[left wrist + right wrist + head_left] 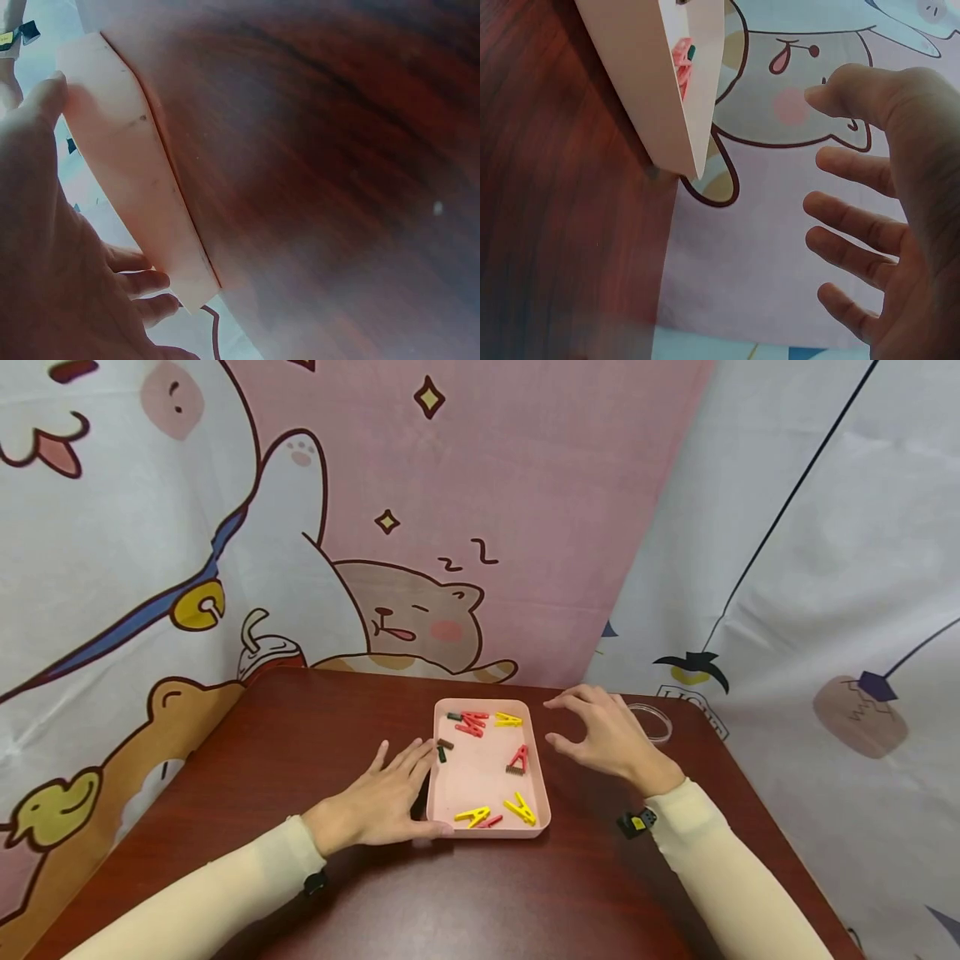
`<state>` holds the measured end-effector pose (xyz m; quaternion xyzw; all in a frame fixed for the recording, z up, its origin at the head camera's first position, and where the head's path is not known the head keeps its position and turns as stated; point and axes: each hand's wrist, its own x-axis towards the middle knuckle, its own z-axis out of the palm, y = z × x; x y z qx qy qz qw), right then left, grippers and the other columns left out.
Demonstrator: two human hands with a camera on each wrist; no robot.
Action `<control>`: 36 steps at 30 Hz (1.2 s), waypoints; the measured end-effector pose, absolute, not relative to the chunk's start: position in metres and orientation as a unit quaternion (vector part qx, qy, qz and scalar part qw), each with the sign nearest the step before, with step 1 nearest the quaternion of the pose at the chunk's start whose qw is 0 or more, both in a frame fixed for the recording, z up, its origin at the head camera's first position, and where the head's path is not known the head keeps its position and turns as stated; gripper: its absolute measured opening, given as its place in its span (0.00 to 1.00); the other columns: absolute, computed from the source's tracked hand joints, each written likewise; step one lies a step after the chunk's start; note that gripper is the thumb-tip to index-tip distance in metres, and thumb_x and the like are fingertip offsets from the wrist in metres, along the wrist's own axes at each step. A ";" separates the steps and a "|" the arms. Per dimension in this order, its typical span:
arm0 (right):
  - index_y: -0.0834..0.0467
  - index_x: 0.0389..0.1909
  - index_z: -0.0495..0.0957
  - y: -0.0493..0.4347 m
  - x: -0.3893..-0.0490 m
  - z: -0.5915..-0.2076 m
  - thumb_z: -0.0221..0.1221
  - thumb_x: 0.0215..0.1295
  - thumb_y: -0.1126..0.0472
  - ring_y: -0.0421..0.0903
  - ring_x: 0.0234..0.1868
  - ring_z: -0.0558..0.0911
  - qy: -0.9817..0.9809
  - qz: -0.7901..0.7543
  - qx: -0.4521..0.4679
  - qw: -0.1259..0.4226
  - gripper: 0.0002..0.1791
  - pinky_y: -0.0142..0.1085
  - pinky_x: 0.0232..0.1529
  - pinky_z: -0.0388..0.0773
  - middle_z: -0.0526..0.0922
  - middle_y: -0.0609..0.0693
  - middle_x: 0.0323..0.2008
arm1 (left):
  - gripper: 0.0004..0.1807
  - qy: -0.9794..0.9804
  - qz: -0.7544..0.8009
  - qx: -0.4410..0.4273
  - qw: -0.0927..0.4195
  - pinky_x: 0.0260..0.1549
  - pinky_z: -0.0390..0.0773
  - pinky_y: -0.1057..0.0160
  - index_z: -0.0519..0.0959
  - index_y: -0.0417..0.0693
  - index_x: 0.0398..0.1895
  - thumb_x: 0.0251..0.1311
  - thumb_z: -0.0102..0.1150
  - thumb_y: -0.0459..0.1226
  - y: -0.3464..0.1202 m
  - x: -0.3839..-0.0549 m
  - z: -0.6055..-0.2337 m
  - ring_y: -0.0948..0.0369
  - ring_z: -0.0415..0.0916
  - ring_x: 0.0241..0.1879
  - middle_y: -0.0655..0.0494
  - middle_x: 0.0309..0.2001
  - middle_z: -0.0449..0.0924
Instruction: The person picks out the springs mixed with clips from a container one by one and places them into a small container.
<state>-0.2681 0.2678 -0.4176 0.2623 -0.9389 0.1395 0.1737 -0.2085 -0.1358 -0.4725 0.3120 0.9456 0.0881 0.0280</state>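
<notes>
A shallow pink tray (480,772) lies on the table. My left hand (382,802) rests along its left side, fingers fairly straight and the thumb on the near left corner; the left wrist view shows the tray's side wall (127,142) against them. To the tray's right, my right hand (603,735) hovers apart, fingers loosely bent around nothing. Inside are red clothespins (471,725) at the far left, a yellow clothespin (508,720) at the far right, and a red clothespin (520,756) touching a brown toothed piece (515,770). Yellow clothespins (521,810) lie near the front.
Small dark green pieces (442,755) and a brown piece (446,744) lie by the tray's left wall. A clear ring-shaped object (651,723) sits behind my right hand. Cartoon-printed cloth (525,527) hangs behind the dark wooden table (495,902).
</notes>
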 end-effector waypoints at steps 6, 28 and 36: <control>0.48 0.68 0.91 0.257 -0.271 -0.418 0.80 0.68 0.43 0.60 0.70 0.86 -0.936 0.138 0.275 0.171 0.30 0.66 0.72 0.78 0.90 0.53 0.66 | 0.74 0.947 0.075 0.312 0.028 0.89 0.48 0.18 0.56 0.40 0.96 0.67 0.53 0.87 -0.134 -0.210 -0.471 0.39 0.51 0.96 0.41 0.97 0.52; 0.46 0.68 0.91 0.204 -0.288 -0.415 0.77 0.70 0.40 0.59 0.74 0.84 -0.941 0.116 0.296 0.120 0.29 0.64 0.76 0.79 0.90 0.53 0.69 | 0.73 0.948 0.078 0.305 0.039 0.89 0.46 0.17 0.57 0.40 0.96 0.68 0.55 0.85 -0.133 -0.207 -0.469 0.39 0.49 0.97 0.41 0.97 0.52; 0.45 0.68 0.92 0.192 -0.292 -0.415 0.77 0.70 0.40 0.59 0.76 0.83 -0.938 0.128 0.303 0.108 0.28 0.66 0.76 0.78 0.90 0.52 0.70 | 0.73 0.949 0.072 0.305 0.041 0.89 0.46 0.17 0.57 0.41 0.96 0.68 0.53 0.86 -0.132 -0.207 -0.468 0.40 0.47 0.97 0.42 0.97 0.51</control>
